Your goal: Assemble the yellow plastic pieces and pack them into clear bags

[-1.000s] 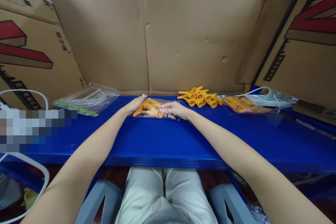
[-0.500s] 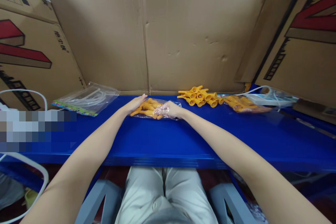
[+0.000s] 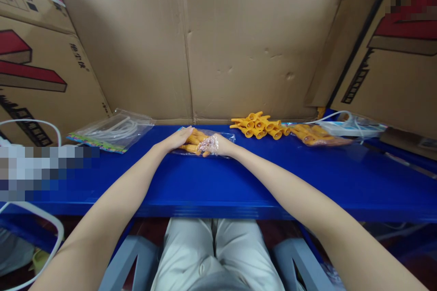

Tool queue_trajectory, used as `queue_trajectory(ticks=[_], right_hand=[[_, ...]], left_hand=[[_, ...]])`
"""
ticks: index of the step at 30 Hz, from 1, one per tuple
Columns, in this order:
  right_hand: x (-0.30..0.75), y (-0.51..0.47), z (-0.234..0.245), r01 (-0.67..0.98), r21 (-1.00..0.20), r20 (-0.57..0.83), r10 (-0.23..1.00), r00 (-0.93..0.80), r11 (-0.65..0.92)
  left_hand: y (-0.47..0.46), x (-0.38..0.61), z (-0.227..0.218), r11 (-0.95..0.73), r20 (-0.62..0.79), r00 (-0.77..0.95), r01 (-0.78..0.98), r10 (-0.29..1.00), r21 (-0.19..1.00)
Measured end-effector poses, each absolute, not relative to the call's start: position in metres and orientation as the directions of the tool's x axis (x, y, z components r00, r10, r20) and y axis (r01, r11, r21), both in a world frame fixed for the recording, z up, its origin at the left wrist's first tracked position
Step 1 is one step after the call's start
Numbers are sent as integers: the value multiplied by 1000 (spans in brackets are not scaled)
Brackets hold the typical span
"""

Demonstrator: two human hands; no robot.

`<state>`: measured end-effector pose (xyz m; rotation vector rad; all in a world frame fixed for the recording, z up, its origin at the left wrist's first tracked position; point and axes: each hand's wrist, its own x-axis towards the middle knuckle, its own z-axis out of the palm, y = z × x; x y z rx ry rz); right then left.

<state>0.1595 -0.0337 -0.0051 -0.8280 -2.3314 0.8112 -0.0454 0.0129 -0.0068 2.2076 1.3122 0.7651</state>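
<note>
A clear plastic bag (image 3: pixel 226 137) lies on the blue shelf, with several orange finger-shaped pieces (image 3: pixel 195 138) inside. My left hand (image 3: pixel 179 139) lies along the bag's left end, fingers stretched out against the pieces. My right hand (image 3: pixel 218 144) reaches in from the right; clear plastic covers its fingers, which are curled around the pieces at the front. The fingertips are partly hidden by glare on the film. To the right sits a pile of loose orange hollow pieces (image 3: pixel 260 123), their round open ends facing me.
Further right, another bag of orange pieces (image 3: pixel 316 135) lies before a white power strip (image 3: pixel 351 129). At left rests a clear bag with white tubing (image 3: pixel 119 129). Cardboard (image 3: pixel 136 54) walls in the back of the blue shelf (image 3: pixel 218 182). A white cable (image 3: pixel 56 227) hangs at lower left.
My left hand has shifted slightly down and right, covering more of the pieces' left end. My right hand has moved a little left. The orange pieces lie closer together.
</note>
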Motion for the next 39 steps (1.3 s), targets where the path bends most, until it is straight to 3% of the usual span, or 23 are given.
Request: queue_trajectory(ticks=[5, 9, 15, 19, 21, 25, 29, 32, 35, 39], right_hand=[[163, -36, -5, 500, -623, 273, 766, -582, 602], [164, -33, -8, 577, -607, 312, 832, -459, 547], [165, -27, -15, 524, -672, 346, 848, -402, 523], [169, -22, -9, 618, -660, 275, 903, -329, 427], [178, -20, -2, 717, -585, 312, 921, -231, 378], [208, -17, 11, 950, -259, 488, 872, -27, 174], [232, -14, 10, 998, -51, 415, 908, 56, -38], [236, -12, 5, 998, 15, 311, 949, 60, -68], [233, -11, 3, 996, 53, 306, 951, 49, -69], [233, -8, 0, 1000, 11, 266, 964, 17, -21]], left_hand=[[11, -39, -6, -441, 130, 421, 847, 898, 296], [12, -38, -10, -436, 113, 422, 883, 900, 172], [17, -42, -12, -424, 139, 407, 895, 903, 139], [22, -43, -14, -400, 149, 381, 907, 912, 132], [25, -45, -15, -389, 157, 368, 912, 916, 131], [34, -51, -18, -384, 177, 359, 914, 916, 133], [39, -59, -21, -302, 194, 272, 942, 943, 149], [42, -62, -23, -286, 200, 254, 946, 946, 151], [43, -63, -25, -294, 223, 257, 944, 940, 148], [42, -63, -24, -295, 211, 261, 944, 942, 147]])
